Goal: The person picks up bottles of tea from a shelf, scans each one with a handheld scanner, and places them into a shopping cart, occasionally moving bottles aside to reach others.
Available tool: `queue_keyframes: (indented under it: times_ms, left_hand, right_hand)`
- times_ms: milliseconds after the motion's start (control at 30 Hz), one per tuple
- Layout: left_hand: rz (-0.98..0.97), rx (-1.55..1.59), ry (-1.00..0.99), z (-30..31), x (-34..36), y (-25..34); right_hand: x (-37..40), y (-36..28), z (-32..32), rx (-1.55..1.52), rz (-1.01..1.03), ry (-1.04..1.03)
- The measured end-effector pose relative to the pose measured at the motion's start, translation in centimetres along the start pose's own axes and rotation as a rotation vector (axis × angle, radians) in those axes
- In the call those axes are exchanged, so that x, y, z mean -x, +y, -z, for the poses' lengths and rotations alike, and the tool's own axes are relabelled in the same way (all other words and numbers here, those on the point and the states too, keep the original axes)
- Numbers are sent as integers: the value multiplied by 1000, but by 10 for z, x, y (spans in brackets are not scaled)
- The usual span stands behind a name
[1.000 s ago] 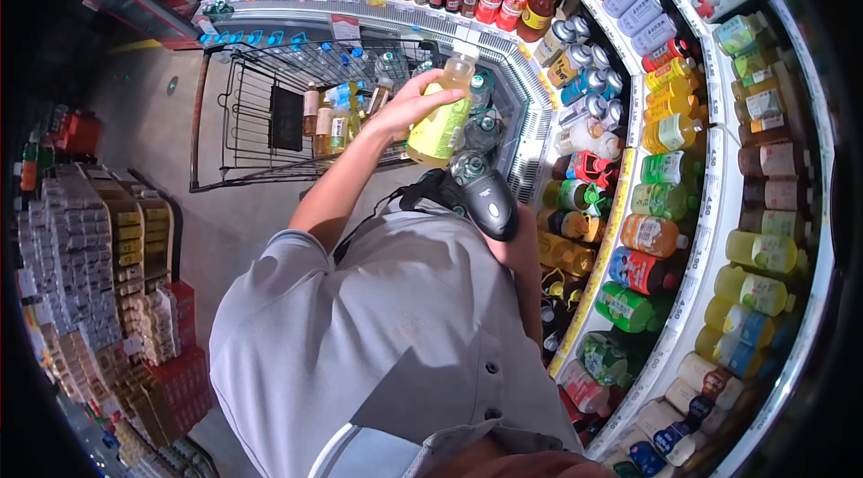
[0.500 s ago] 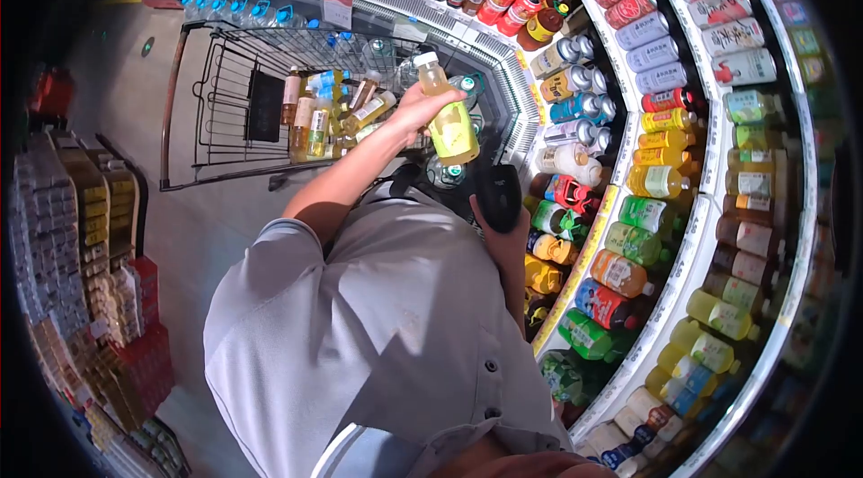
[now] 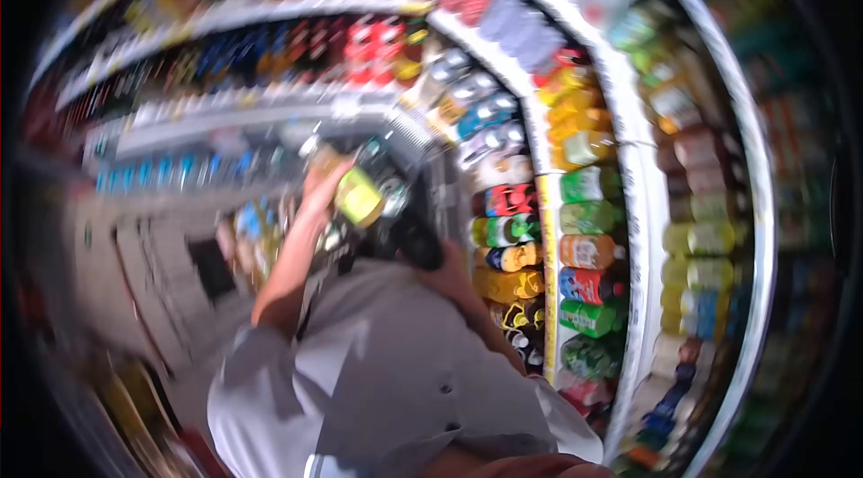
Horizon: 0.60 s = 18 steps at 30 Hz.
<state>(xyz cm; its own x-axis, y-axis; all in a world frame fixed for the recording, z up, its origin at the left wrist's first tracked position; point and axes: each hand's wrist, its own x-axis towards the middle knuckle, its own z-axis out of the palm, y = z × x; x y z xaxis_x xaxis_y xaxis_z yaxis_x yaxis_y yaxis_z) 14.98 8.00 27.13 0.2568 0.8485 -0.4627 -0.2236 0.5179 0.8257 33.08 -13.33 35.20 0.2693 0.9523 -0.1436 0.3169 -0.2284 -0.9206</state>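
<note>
My left hand (image 3: 324, 183) is wrapped round a bottle (image 3: 361, 197) of pale yellow drink with a yellow-green label and a white cap. The bottle leans, its cap toward the upper left, in front of the drink shelves. Lower and to the right, my right hand (image 3: 448, 273) is closed on a black handheld device (image 3: 415, 240) that looks like a scanner; blur hides its details. Large clear bottles (image 3: 391, 186) stand just behind the held bottle. Left of my left forearm, several drink bottles (image 3: 256, 235) lie in a wire shopping cart (image 3: 211, 267).
Curved shelves of bottles and cans wrap round the front and right, with a white shelf edge (image 3: 635, 235) close by. Blue-capped water bottles (image 3: 184, 174) line the low left side. Stacked goods (image 3: 126, 397) stand at the lower left. Much of the view is motion-blurred.
My view has swung right and up, so the shelves and cart sit further left and lower in the picture. Both hands keep hold of the bottle and the black device.
</note>
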Motion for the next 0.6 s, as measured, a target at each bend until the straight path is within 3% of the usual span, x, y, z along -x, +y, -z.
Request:
queue_keyframes:
  times_ms: [200, 367, 433, 567, 600]
  left_hand:
    - [-169, -179, -281, -103, -63, 40]
    - [-506, -95, -650, -270, -57, 115]
    - [-750, -323, -675, -341, -62, 137]
    - [-993, -124, -855, -491, -60, 164]
    - [-1083, -112, -794, -528, -66, 163]
  right_hand:
    - [1, -1, 12, -166, -48, 96]
    - [23, 26, 10, -127, -73, 294]
    - [31, -1, 16, -139, -136, 376]
    - [60, 10, 7, -12, -310, 515]
    - [61, 4, 7, -12, -300, 542]
